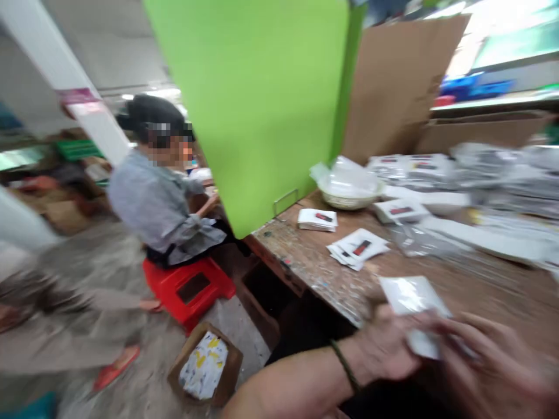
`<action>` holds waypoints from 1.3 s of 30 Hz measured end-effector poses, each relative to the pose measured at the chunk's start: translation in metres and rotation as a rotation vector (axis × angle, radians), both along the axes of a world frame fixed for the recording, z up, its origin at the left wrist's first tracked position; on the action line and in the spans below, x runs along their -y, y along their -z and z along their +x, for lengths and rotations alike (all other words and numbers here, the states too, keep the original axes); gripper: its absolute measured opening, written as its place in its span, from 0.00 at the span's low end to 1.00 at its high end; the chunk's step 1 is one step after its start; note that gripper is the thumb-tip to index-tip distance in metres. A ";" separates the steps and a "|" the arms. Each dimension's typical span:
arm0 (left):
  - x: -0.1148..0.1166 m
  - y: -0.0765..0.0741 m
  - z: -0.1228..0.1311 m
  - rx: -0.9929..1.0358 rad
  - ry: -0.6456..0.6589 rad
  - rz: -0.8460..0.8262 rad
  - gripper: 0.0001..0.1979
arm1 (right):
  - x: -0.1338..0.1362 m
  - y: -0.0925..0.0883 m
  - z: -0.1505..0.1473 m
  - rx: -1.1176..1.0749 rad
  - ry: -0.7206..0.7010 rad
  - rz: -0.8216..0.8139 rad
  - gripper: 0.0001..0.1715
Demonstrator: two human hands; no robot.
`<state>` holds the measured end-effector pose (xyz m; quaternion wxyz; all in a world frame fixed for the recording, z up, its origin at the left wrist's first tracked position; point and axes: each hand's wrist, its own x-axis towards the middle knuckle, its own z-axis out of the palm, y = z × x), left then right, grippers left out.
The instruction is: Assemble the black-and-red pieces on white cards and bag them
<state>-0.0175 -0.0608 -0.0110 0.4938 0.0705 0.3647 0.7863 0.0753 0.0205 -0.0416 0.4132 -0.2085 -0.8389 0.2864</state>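
A glossy white packet, perhaps a card in a clear plastic bag, is between my two hands above the table's near edge. My left hand, with a dark cord round its wrist, is closed on the packet's lower side. From the right, my right hand meets it, blurred by motion, with curled fingers on the packet's lower part. A small white piece shows between the hands; whether it belongs to the packet I cannot tell. Just beyond lie a fanned pile of printed white cards and a neater card stack.
A bowl holding clear plastic stands by the green partition. Bagged packs crowd the table's back right. Left, a person sits on a red stool near a floor carton. Another person's legs show behind.
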 end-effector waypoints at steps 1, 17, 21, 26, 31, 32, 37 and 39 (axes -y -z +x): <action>0.001 -0.006 -0.005 0.079 0.027 0.057 0.12 | 0.007 -0.005 -0.003 -0.063 0.000 -0.056 0.11; -0.008 -0.011 -0.035 0.333 0.031 -0.029 0.19 | 0.023 0.002 -0.041 -0.261 0.083 -0.328 0.04; -0.017 -0.016 -0.027 0.305 -0.014 -0.087 0.13 | 0.028 -0.006 -0.043 -0.244 0.131 -0.242 0.10; -0.039 -0.012 -0.028 0.254 -0.013 -0.239 0.10 | 0.000 -0.024 -0.007 -0.030 0.008 -0.236 0.16; -0.051 -0.011 -0.007 0.179 0.129 -0.294 0.05 | -0.085 -0.018 0.085 0.182 0.365 -0.274 0.11; -0.053 -0.010 0.000 0.164 0.183 -0.303 0.05 | -0.103 -0.014 0.101 0.266 0.448 -0.300 0.10; -0.078 -0.010 0.034 0.104 0.483 -0.284 0.08 | -0.150 0.000 0.137 0.598 0.548 -0.417 0.10; -0.091 -0.010 0.045 0.080 0.563 -0.284 0.08 | -0.155 0.001 0.137 0.630 0.547 -0.413 0.08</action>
